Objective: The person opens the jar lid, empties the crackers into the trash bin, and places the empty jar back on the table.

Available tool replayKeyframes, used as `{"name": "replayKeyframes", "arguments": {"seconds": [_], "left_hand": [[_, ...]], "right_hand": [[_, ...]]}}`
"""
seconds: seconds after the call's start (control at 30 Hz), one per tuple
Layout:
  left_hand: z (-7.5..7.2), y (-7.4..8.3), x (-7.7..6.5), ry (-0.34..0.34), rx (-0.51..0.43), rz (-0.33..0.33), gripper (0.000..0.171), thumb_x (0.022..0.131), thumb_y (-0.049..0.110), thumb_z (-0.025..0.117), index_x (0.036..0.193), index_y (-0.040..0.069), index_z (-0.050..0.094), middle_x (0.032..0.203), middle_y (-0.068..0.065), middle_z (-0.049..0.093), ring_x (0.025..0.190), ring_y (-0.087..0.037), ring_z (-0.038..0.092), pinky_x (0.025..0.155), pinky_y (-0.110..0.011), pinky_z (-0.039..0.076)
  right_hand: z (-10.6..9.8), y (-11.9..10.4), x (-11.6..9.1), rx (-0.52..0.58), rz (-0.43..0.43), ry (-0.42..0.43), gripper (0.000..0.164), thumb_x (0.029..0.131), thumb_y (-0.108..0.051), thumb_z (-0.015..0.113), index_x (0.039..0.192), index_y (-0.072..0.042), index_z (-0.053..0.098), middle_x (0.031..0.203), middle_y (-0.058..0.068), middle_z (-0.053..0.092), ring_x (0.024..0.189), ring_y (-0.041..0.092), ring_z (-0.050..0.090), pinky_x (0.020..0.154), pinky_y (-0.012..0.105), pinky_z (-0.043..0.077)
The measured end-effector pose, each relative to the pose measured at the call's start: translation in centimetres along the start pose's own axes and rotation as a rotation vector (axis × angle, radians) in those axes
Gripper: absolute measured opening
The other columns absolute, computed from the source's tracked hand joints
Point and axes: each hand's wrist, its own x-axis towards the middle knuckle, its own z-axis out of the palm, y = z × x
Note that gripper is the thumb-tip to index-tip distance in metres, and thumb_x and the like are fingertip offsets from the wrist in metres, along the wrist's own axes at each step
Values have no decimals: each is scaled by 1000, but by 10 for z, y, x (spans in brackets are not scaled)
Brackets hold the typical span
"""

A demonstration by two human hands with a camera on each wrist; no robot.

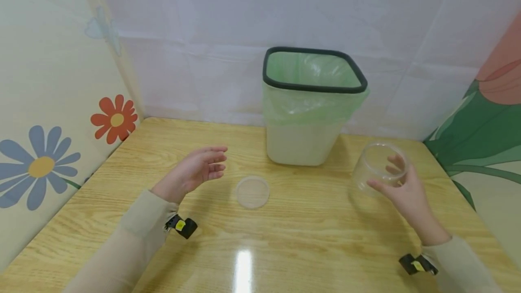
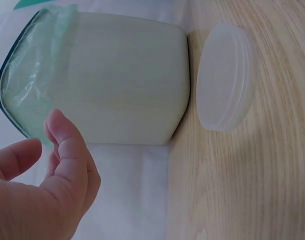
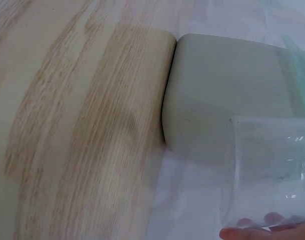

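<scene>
My right hand [image 1: 403, 189] grips a clear, empty jar [image 1: 362, 171] by its side, thumb on the near side and fingers round the far side. The right wrist view shows the see-through jar [image 3: 267, 170] raised off the table, fingertips pressed along its lower edge. A round translucent lid [image 1: 252, 192] lies flat on the wooden table left of the jar. My left hand [image 1: 199, 168] hovers left of that lid, fingers loosely bent, holding nothing. From the left wrist, the lid [image 2: 225, 77] shows its stepped rim, apart from the hand.
A pale trash bin [image 1: 303, 141] with a black rim and a green bag liner [image 1: 313, 107] stands at the back of the wooden table [image 1: 305, 243]. Behind it hangs a white cloth [image 1: 195, 58]. Flower-patterned panels [image 1: 40, 80] border the table at both sides.
</scene>
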Motion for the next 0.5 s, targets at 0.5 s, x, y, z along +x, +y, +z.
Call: {"name": "replayKeyframes", "arguments": {"seconds": [0.5], "left_hand": [[-3,-7,2,-2,15,2,49,103,12,45,146,-7,29,95,-2,54,75,-11,58,72,-23,53]], "right_hand": [[8,9,-1,-17,25,-31,86,82,-11,79,148,4,26,146,29,35,126,48,41,76,6,37]]}}
